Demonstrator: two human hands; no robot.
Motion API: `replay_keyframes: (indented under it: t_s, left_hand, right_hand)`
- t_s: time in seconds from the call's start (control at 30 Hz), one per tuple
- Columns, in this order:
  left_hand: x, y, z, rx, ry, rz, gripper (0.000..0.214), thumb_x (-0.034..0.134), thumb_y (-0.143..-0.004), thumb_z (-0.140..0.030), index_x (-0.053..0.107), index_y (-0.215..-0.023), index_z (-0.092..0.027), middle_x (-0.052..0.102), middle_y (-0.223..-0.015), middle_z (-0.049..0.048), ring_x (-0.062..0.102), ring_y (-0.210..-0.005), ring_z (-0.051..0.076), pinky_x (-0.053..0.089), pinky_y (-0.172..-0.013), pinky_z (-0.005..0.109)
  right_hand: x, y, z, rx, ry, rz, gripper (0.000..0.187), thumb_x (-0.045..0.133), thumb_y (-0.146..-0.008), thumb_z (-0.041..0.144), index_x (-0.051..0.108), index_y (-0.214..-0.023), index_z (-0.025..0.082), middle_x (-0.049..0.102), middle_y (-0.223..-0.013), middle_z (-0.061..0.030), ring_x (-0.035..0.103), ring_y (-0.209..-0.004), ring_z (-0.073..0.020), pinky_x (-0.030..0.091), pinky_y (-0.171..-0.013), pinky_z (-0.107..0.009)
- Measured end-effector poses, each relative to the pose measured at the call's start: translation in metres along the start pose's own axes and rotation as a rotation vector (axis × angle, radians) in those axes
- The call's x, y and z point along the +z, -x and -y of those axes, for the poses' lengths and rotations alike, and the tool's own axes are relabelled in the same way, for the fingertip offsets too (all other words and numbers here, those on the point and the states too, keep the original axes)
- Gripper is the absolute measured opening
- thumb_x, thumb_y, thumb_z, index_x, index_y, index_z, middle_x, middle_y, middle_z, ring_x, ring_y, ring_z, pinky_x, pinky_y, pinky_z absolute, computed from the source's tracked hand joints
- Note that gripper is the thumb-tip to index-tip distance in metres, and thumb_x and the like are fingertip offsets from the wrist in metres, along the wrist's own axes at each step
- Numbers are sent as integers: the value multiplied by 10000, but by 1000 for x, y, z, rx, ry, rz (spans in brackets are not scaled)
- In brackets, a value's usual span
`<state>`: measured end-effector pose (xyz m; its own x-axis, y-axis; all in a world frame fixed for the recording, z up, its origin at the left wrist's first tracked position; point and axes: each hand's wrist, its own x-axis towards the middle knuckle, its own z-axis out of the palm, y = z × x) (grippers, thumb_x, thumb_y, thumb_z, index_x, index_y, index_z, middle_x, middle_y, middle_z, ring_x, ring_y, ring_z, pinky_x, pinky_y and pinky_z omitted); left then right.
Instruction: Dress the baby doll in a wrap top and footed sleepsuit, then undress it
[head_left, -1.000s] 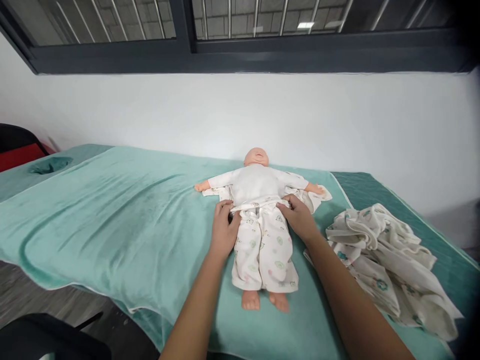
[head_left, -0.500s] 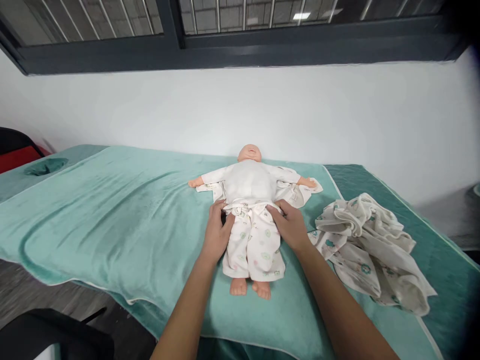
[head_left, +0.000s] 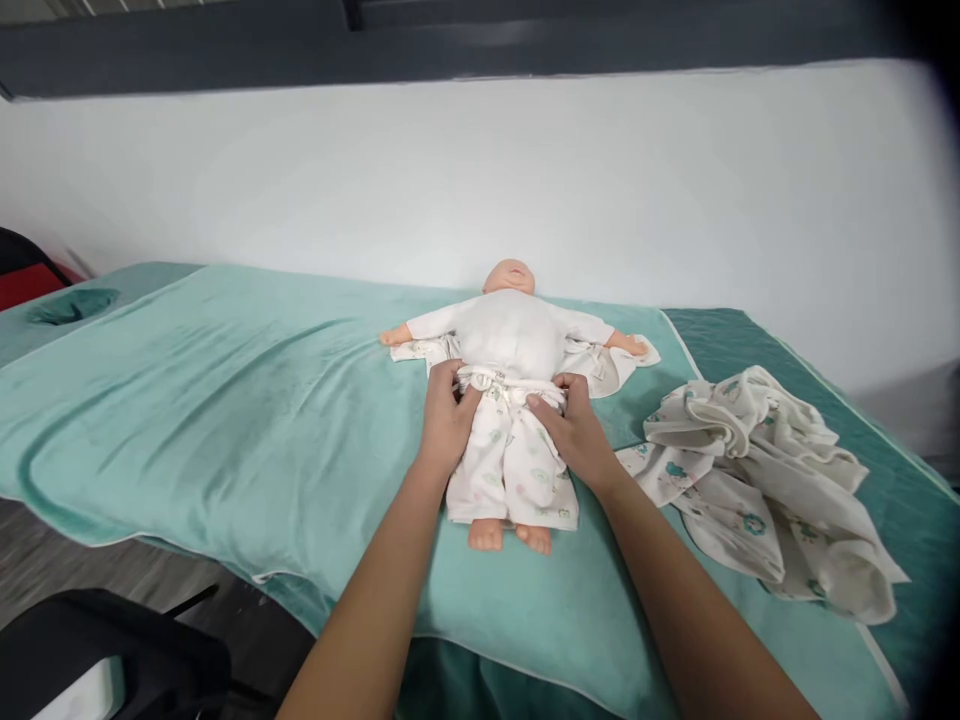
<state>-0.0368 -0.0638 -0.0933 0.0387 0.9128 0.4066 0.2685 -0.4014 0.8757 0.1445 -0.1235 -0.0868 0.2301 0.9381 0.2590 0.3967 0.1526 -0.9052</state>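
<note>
Head view. Baby doll [head_left: 510, 330] flat on its back on teal towel [head_left: 225, 400], right of the towel's middle. Head at the far edge by the white wall [head_left: 480, 180], arms spread, bare feet toward the near edge. White top on the trunk; open printed garment [head_left: 611, 365] spread beneath the shoulders. Printed trousers [head_left: 514, 465] on the legs, waistband bunched at the belly.

Left hand [head_left: 448, 420] at the waistband's left side, fingers curled and closed on the fabric. Right hand [head_left: 576, 430] at the waistband's right side, thumb and fingers likewise pinched on the fabric. Both forearms in from the near edge, either side of the doll's legs.

Crumpled printed cloth [head_left: 757, 470] heaped over the towel's right edge, just beside the right forearm, apart from the doll. Black chair [head_left: 112, 650] below the near left corner. Dark window frame [head_left: 480, 40] above the wall.
</note>
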Motion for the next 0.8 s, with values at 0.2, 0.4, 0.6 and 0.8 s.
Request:
replay_keyframes:
  t_s: [0.2, 0.4, 0.6, 0.8]
  left_hand:
    - [5, -8, 0, 13, -64, -45, 198, 584, -875, -297, 571, -1060, -229, 558, -1098, 43, 552, -1013, 168, 464, -895, 295]
    - [-15, 27, -18, 45, -111, 12, 79, 561, -873, -218, 602, -941, -208, 542, -1211, 62, 513, -1191, 190, 390, -1047, 329]
    - [-29, 70, -25, 0, -174, 57, 87, 528, -897, -216, 612, -918, -206, 533, -1253, 73, 510, -1222, 210, 398, -1037, 347]
    - [-23, 66, -22, 27, -169, 31, 148, 524, -910, -232, 565, -1052, -220, 568, -1201, 59, 532, -1152, 197, 413, -1010, 356]
  right_hand:
    - [3, -6, -5, -37, 54, -36, 398, 587, -854, 539, 406, -1037, 236, 471, -981, -12, 482, -912, -184, 424, -837, -317]
    - [2, -4, -3, 13, 81, -91, 364, 603, -835, 542, 475, -961, 226, 526, -908, 2, 494, -849, -183, 407, -803, -319]
    - [3, -6, -4, 19, 74, -123, 365, 687, -769, 519, 514, -890, 221, 521, -800, 38, 479, -751, -153, 382, -707, -277]
    - [-3, 14, 6, -7, 106, -115, 311, 668, -808, 499, 555, -809, 209, 514, -716, 49, 441, -681, -128, 361, -651, -256]
